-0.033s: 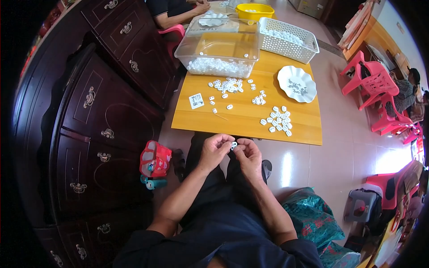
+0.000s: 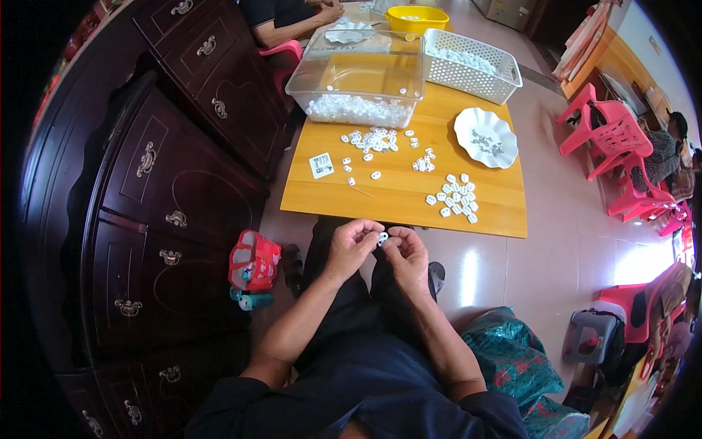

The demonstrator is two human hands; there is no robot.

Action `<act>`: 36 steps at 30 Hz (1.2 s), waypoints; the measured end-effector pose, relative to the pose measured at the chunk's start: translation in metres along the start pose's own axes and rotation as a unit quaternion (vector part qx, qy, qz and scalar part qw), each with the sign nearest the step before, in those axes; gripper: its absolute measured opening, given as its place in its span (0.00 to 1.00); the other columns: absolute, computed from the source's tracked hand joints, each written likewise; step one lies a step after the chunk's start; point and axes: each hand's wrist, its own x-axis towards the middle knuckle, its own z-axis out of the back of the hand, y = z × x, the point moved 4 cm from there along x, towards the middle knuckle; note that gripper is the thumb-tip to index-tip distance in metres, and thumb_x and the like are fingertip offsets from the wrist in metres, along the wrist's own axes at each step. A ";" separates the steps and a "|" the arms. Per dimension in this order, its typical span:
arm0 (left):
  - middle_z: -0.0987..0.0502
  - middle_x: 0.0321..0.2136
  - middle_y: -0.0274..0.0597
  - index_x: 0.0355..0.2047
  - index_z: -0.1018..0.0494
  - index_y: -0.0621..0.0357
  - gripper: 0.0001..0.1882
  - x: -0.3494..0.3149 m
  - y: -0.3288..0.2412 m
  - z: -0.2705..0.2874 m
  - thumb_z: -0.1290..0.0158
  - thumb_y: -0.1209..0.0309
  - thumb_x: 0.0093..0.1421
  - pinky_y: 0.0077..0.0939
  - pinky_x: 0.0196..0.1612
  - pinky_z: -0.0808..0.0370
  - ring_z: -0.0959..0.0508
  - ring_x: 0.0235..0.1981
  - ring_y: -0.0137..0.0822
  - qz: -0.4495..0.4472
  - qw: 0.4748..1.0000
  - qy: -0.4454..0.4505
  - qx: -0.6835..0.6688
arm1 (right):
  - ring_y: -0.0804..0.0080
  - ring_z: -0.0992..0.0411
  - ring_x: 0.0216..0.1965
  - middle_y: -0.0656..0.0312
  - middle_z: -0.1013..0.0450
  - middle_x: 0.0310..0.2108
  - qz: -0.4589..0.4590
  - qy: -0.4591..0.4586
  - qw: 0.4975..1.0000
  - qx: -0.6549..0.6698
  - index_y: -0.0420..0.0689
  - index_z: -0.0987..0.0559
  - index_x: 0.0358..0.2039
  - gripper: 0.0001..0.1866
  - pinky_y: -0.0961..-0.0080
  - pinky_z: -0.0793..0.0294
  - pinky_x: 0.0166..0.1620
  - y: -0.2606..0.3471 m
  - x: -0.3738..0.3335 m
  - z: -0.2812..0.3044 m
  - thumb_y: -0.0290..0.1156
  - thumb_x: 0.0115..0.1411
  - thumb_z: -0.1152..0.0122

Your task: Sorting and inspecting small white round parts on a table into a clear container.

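Where I'm standing, what matters most is how the small white piece (image 2: pixel 382 238) sits between two sets of fingertips, over the lap and just short of the table (image 2: pixel 322 197)'s near edge. It lies to the right of the left hand (image 2: pixel 352 247) and up and to the left of the right hand (image 2: pixel 408 260), so neither is clearly nearer; both meet at it. Its long axis seems to run mostly away from the body, leaning a little rightward at the far end, across the line joining the hands, and dark spots that look like holes face upward. Each thumb and forefinger is brought close together in a fine pinch, with hardly any gap beyond the piece's own thickness, and both hands appear to have hold of it, though I can't tell which one bears it or whether something thinner is caught there too. Beyond the fingers, the loose cluster of similar white pieces (image 2: pixel 456 196) lies forward and to the right, so I'd judge the right hand nearer to it, while the heap of white pieces (image 2: pixel 374 137) lies almost straight ahead, farther off, just in front of the clear bin (image 2: pixel 365 95)
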 end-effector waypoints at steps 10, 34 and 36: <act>0.20 0.28 0.33 0.38 0.22 0.67 0.06 -0.002 0.002 -0.003 0.46 0.79 0.61 0.15 0.33 0.26 0.23 0.28 0.20 -0.021 1.000 0.004 0.018 | 0.86 0.29 0.31 0.68 0.25 0.31 0.010 0.004 1.000 -0.015 0.38 0.26 0.46 0.11 0.88 0.29 0.36 -0.002 0.000 0.003 0.22 0.64 0.38; 0.20 0.28 0.32 0.38 0.22 0.65 0.05 -0.002 0.002 0.000 0.44 0.78 0.62 0.15 0.31 0.27 0.24 0.27 0.19 -0.022 1.000 0.008 0.019 | 0.87 0.30 0.30 0.69 0.25 0.31 0.017 -0.016 1.000 -0.011 0.39 0.25 0.44 0.09 0.88 0.30 0.35 -0.001 -0.001 -0.001 0.22 0.63 0.38; 0.20 0.28 0.32 0.38 0.22 0.65 0.05 -0.001 0.002 0.000 0.44 0.78 0.62 0.15 0.31 0.27 0.24 0.27 0.19 -0.020 1.000 0.009 0.019 | 0.87 0.30 0.30 0.69 0.25 0.31 0.015 -0.014 1.000 -0.012 0.38 0.25 0.44 0.09 0.88 0.30 0.35 0.000 -0.001 -0.001 0.21 0.63 0.38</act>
